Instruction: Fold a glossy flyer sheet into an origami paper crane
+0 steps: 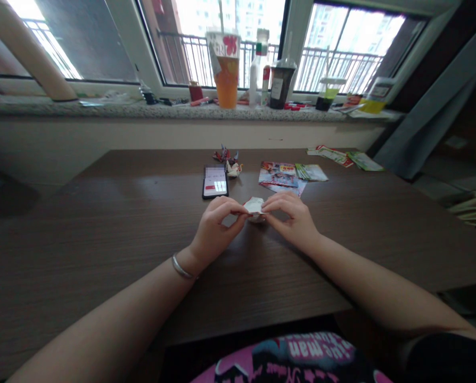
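Observation:
A small whitish piece of folded paper (254, 205) with some red at its edge is held just above the table, between both hands. My left hand (222, 222), with a silver bangle at the wrist, pinches its left side between thumb and fingers. On the right side, my right hand (292, 217) grips it the same way. Beyond the left hand lies a phone (215, 182) with a lit screen. Behind the phone sit a white folded paper figure (234, 169) and a darker red and purple one (224, 155).
Printed leaflets (278, 174) lie beyond my right hand, and more papers (334, 156) are at the table's far right edge. On the window sill (162, 110) stand an orange drink cup (227, 80), a dark drink cup (281, 85) and bottles. The brown table (122, 229) spreads around my arms.

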